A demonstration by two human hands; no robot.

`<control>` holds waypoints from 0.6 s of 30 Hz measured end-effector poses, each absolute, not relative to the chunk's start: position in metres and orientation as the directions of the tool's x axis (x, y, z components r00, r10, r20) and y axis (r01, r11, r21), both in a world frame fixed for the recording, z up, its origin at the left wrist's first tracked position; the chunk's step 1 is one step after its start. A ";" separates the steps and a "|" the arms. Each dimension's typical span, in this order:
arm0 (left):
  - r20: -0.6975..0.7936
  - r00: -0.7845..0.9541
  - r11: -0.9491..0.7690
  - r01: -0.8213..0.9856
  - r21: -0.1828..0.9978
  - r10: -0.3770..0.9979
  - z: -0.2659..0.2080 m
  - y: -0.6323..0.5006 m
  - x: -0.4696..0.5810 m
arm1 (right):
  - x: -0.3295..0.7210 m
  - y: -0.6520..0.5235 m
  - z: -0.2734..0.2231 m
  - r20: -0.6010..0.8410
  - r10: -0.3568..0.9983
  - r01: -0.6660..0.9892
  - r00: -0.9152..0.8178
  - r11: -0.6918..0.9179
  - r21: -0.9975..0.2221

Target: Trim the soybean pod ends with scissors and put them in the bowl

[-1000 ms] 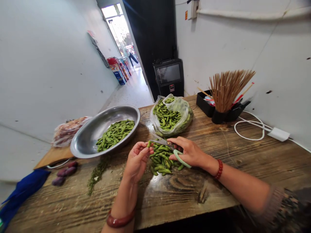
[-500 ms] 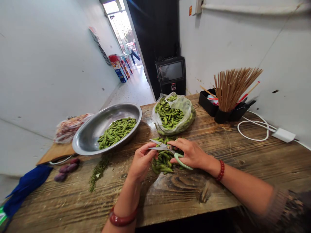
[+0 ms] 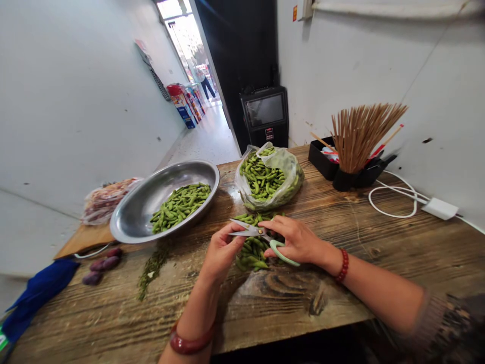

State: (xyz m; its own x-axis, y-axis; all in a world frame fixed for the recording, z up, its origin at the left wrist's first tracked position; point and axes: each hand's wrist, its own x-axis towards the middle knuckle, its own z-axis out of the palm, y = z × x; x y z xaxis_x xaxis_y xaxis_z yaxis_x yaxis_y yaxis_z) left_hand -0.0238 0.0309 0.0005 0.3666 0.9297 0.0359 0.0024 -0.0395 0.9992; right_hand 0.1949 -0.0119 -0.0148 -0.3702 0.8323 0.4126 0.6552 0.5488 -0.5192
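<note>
Taking the pod pile (image 3: pixel 252 262) as clock centre, the left forearm rises from 7 o'clock; the left hand (image 3: pixel 222 252) sits at 9, thumb and fingers narrow, any grip hidden. The right hand (image 3: pixel 297 240), at 3, holds scissors (image 3: pixel 260 232), blades spread. A second ago a pod showed at the left fingertips; now blades cross there. Bowl (image 3: pixel 131 217) at 10, bag (image 3: pixel 291 174) at 12.

R hand (image 3: pixel 297 240) w/ opened scissors (image 3: pixel 260 231) nr L hand (image 3: pixel 223 253); grn pods (image 3: pixel 181 205) in bowl (image 3: pixel 138 210) & bag (image 3: pixel 291 172).
</note>
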 end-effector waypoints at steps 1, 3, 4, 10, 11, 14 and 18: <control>0.037 0.370 -0.041 0.004 0.999 0.928 0.000 0.031 -0.024 | 0.195 -0.012 -0.015 0.412 0.832 0.649 -0.371 0.550 -0.526; 0.039 0.376 -0.040 -0.003 0.999 0.926 0.000 0.031 -0.023 | 0.195 -0.012 -0.015 0.415 0.830 0.645 -0.373 0.554 -0.527; 0.036 0.375 -0.036 -0.008 0.999 0.926 0.000 0.030 -0.023 | 0.195 -0.012 -0.015 0.418 0.828 0.648 -0.373 0.555 -0.522; 0.007 0.380 -0.016 0.021 1.000 0.925 0.006 0.028 -0.020 | 0.197 -0.010 -0.016 0.422 0.826 0.679 -0.374 0.554 -0.481; 0.004 0.378 -0.015 0.027 1.000 0.926 0.007 0.027 -0.020 | 0.197 -0.009 -0.016 0.421 0.824 0.682 -0.378 0.556 -0.476; -0.008 0.371 -0.003 0.028 1.000 0.929 0.008 0.027 -0.020 | 0.197 -0.009 -0.016 0.416 0.827 0.687 -0.379 0.552 -0.472; -0.026 0.387 0.048 -0.048 0.998 0.922 0.010 0.029 -0.022 | 0.199 -0.007 -0.017 0.439 0.846 0.647 -0.302 0.520 -0.558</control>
State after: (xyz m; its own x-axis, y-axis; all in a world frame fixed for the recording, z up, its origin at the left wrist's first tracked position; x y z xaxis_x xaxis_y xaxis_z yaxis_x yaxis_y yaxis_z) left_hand -0.0218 0.0292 0.0100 0.3866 0.9219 -0.0258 -0.0478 0.0479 0.9977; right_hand 0.1993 -0.0073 -0.0172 -0.3021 0.8464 0.4386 0.6467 0.5200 -0.5580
